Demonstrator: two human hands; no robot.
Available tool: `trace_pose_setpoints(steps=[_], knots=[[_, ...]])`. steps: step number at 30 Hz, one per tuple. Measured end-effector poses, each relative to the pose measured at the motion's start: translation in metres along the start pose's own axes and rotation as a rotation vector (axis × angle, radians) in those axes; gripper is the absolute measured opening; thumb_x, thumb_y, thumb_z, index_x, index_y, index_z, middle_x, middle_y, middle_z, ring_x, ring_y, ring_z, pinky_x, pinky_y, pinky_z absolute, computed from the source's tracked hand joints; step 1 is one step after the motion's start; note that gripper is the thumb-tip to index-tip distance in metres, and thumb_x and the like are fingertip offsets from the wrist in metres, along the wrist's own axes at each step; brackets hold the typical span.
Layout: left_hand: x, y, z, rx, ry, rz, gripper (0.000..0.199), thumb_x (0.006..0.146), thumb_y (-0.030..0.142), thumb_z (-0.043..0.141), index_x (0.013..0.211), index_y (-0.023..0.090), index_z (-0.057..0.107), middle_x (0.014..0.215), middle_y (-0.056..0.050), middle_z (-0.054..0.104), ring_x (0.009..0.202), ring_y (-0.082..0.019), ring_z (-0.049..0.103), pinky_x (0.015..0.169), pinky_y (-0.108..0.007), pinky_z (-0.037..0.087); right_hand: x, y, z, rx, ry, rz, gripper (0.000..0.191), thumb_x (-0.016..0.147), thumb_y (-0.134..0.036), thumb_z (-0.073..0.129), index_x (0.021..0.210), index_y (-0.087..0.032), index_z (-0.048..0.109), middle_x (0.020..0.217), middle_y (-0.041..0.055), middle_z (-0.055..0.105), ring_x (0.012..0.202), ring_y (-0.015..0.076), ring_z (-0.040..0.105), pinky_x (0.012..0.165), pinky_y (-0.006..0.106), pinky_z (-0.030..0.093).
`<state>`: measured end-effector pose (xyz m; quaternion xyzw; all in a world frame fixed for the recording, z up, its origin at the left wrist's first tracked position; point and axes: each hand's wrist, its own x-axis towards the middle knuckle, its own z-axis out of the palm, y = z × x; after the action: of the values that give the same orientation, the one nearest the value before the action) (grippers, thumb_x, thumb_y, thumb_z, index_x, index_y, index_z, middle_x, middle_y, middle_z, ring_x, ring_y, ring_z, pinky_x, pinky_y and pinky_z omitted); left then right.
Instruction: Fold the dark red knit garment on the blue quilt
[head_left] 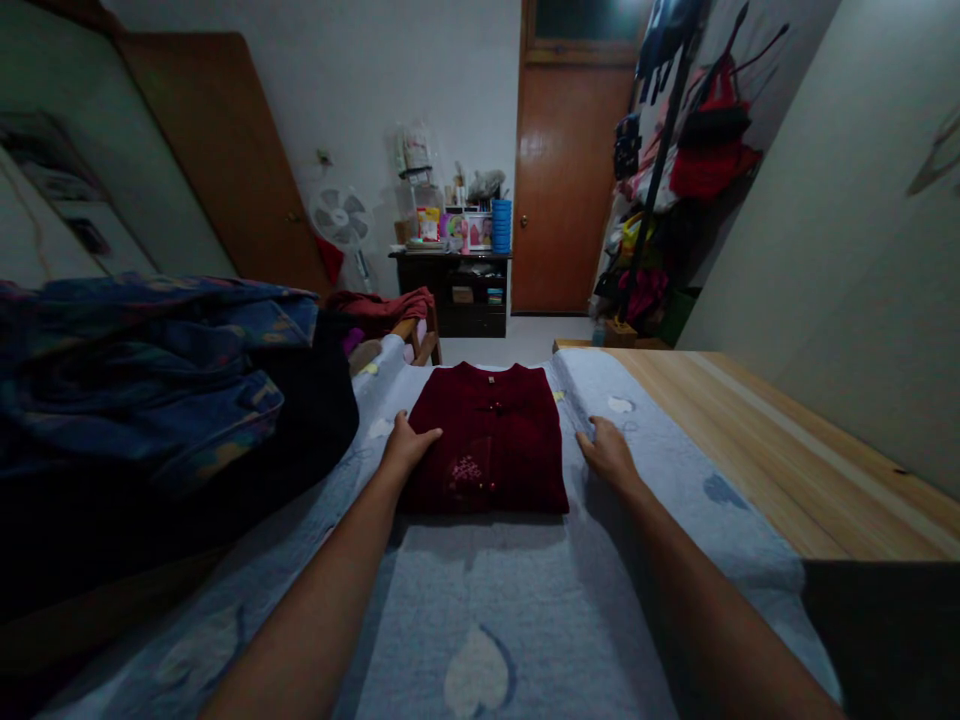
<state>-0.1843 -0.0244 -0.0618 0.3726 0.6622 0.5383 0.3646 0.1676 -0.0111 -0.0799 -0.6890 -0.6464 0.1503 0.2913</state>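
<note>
A dark red garment, folded into a neat rectangle, lies flat on a light blue cloth with heart shapes. Its neckline faces away from me, and a small pink flower pattern shows on its front. My left hand touches the garment's left edge, thumb spread over the fabric and the other fingers partly hidden at the side. To the right, a short gap from the garment, my right hand is open above the cloth with thumb and fingers apart, holding nothing.
Blue patterned and dark clothes are heaped at the left. A bare wooden board runs along the right. Farther back are a fan, a dark cabinet with items, a closed door and hanging bags.
</note>
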Motion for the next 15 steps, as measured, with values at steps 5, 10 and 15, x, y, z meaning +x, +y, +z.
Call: trace_pose_setpoints(steps=[5, 10, 15], knots=[[-0.015, 0.033, 0.01, -0.245, -0.165, -0.082, 0.051, 0.052, 0.012, 0.062, 0.103, 0.014, 0.062, 0.098, -0.01, 0.072, 0.093, -0.03, 0.067, 0.087, -0.043, 0.051, 0.003, -0.046, 0.035, 0.735, -0.211, 0.245, 0.053, 0.069, -0.037, 0.06, 0.116, -0.014, 0.055, 0.102, 0.0119, 0.069, 0.091, 0.0244, 0.065, 0.08, 0.036, 0.051], [-0.047, 0.043, -0.021, -0.34, -0.434, 0.106, 0.059, 0.048, 0.008, 0.056, 0.106, 0.016, 0.066, 0.095, -0.003, 0.073, 0.089, -0.028, 0.067, 0.086, -0.041, 0.052, 0.002, -0.063, 0.024, 0.957, -0.279, 0.193, 0.031, 0.07, -0.043, 0.052, 0.088, -0.02, 0.06, 0.08, 0.0075, 0.071, 0.077, 0.0232, 0.067, 0.07, 0.034, 0.054], [-0.089, 0.03, -0.058, -0.061, -0.702, 0.054, 0.051, 0.05, 0.003, 0.054, 0.095, 0.02, 0.071, 0.084, -0.002, 0.072, 0.082, -0.028, 0.067, 0.078, -0.041, 0.054, -0.009, -0.066, -0.008, 1.229, -0.3, 0.161, 0.036, 0.075, -0.059, 0.048, 0.079, -0.025, 0.058, 0.081, 0.0051, 0.071, 0.085, 0.0234, 0.067, 0.077, 0.035, 0.054]])
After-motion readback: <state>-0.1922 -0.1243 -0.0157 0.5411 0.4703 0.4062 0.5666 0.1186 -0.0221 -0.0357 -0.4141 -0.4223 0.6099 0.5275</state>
